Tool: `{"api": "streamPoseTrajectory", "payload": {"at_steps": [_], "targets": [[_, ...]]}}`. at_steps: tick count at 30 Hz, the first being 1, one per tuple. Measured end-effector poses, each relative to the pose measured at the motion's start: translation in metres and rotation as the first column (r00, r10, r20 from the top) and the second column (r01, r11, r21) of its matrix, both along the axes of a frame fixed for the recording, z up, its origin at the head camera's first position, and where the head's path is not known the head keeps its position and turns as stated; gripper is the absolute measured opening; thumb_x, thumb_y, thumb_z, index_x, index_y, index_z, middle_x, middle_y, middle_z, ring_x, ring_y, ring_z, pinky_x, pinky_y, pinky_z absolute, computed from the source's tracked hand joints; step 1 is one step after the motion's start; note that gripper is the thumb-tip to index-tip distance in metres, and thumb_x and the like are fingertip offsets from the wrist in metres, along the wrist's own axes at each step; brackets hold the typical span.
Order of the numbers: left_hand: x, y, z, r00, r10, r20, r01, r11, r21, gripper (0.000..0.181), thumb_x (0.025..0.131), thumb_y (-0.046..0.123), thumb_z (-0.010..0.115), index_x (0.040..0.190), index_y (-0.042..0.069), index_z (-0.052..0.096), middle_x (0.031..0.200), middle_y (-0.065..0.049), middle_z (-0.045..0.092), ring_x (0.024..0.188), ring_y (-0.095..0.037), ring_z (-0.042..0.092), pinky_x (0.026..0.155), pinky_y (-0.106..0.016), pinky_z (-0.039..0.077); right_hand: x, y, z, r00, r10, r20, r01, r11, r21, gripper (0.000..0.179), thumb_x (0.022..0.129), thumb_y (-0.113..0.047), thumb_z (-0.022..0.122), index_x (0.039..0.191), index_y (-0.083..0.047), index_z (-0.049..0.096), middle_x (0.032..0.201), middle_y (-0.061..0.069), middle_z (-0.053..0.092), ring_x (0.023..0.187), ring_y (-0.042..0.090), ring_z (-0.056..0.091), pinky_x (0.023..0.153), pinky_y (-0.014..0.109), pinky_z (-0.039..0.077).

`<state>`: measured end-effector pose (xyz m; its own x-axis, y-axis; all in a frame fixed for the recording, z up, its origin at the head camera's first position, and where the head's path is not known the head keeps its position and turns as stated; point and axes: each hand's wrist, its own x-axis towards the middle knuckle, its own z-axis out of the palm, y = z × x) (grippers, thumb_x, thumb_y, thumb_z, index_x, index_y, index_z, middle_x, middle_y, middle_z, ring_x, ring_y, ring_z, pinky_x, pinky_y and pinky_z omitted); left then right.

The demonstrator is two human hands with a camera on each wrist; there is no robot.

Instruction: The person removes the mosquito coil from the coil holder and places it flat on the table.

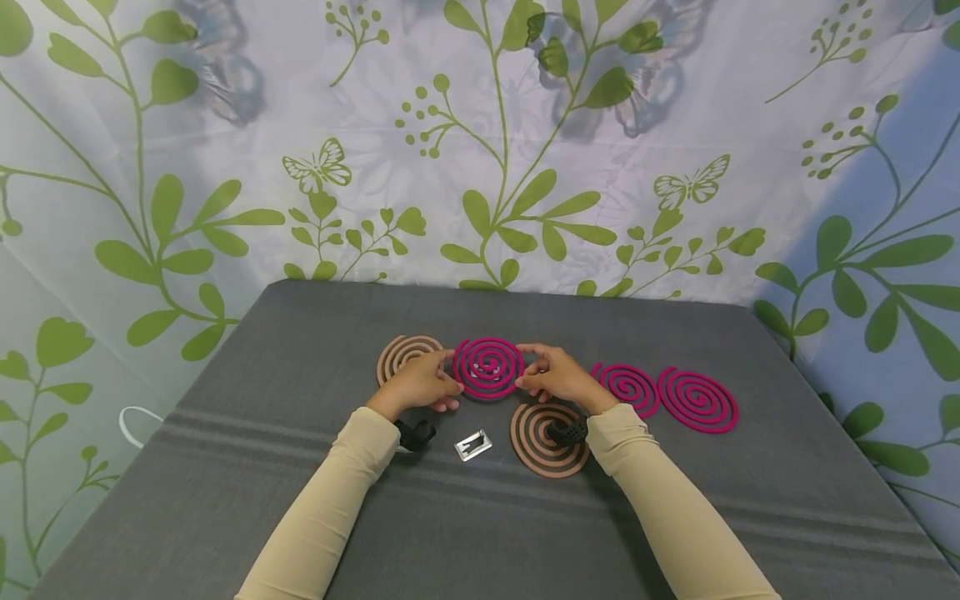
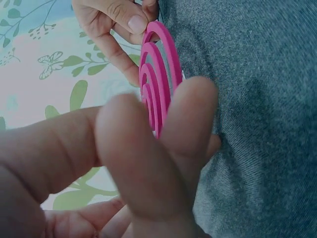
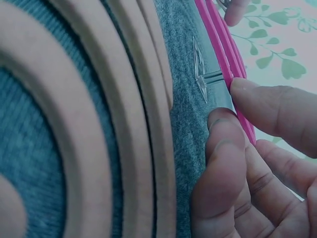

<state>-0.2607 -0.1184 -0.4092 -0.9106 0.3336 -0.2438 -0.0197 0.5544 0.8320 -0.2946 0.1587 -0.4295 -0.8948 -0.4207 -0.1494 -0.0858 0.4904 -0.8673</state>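
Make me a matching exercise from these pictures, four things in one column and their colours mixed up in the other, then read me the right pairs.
Things:
1. Held coil
2. Coil lying nearest the wearer
3. Metal piece just left of that coil in the head view
4. Leaves printed on the backdrop

Colours:
A. Green
B. Brown
C. Pink
D. Silver

Right pairs: 1-C, 2-B, 3-D, 4-A.
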Motion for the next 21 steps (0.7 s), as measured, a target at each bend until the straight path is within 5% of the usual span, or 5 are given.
{"api": "streamPoseTrajectory", "payload": {"at_steps": [21], "targets": [[-0.004,0.0006,0.0006,0.998,0.06,-0.032,-0.058,0.996,0.064,0.073,0.101,0.001,0.067,0.166,-0.005,0.034,0.095,-0.011,0.078,0.068,-0.007,0.07,0.06,-0.02,0.055,-0.0006,0.0068,0.0047,1.0,-0.003,-0.011,0.002,0.995,-0.102,0.069,0.101,-0.001,0.073,0.162,0.004,0.041,0.098,0.007,0.073,0.074,0.015,0.064,0.062,0.028,0.057]]}}
